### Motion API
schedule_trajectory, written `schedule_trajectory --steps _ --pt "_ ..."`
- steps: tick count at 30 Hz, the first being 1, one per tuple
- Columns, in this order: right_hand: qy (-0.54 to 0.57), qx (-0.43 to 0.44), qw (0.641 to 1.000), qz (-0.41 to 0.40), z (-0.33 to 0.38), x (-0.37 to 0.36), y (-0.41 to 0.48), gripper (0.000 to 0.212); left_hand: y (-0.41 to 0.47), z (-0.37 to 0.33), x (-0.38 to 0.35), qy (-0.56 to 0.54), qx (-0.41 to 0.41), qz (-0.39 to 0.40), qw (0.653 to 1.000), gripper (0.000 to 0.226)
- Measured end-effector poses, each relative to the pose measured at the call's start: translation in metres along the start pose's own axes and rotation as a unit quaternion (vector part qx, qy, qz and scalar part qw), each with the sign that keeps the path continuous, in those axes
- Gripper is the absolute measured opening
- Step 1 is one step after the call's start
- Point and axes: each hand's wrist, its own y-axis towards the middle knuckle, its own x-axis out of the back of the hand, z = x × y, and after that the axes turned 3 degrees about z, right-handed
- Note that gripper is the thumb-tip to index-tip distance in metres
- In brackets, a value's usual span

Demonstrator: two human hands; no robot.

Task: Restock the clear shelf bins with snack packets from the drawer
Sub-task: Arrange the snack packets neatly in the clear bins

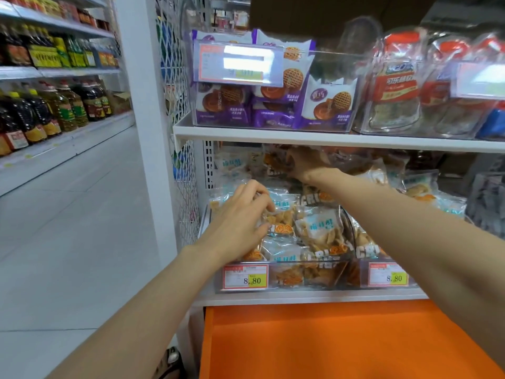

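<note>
The left hand (237,217) is bent over the front part of the clear bin (328,261) and pinches a pale snack packet (281,222) between the thumb and the curled fingers, on top of the pile. The right hand (302,162) reaches deeper, just below the upper shelf (328,139). Its fingers curl round an orange-brown packet (274,160) at the back of the same bin, though the picture is blurred there and the firmness of the grip is not clear. The step in hand seems to be settling these two packets into the bin. To do it well, the right hand should probably keep its packet low so that it does not catch on the shelf edge, and lay it flat behind the others. The left hand should set its packet down with the printed face to the front. The contents look crisp and likely break under pressure, so a light hold is better than a squeeze. The pile already stands near the rim, so a packet placed carelessly could slide over the front wall, above the price label (245,277). The orange drawer (328,346) stands open directly under both forearms, and its visible part shows no packets.
</note>
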Motion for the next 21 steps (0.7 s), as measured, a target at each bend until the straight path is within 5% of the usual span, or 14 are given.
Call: schedule_trajectory --steps 7,15,21 --pt "-0.135 0.017 0.99 -0.031 0.007 0.014 -0.019 0.02 0.001 0.004 0.004 -0.009 0.008 -0.006 1.0 0.02" --pt "-0.022 0.173 0.971 -0.166 -0.01 0.027 -0.066 0.007 -0.001 -0.001 0.006 -0.036 0.032 -0.006 0.999 0.017" --pt "0.036 0.264 0.947 -0.18 -0.017 0.039 -0.086 0.014 0.004 -0.001 0.002 -0.052 0.07 -0.017 0.996 0.017"
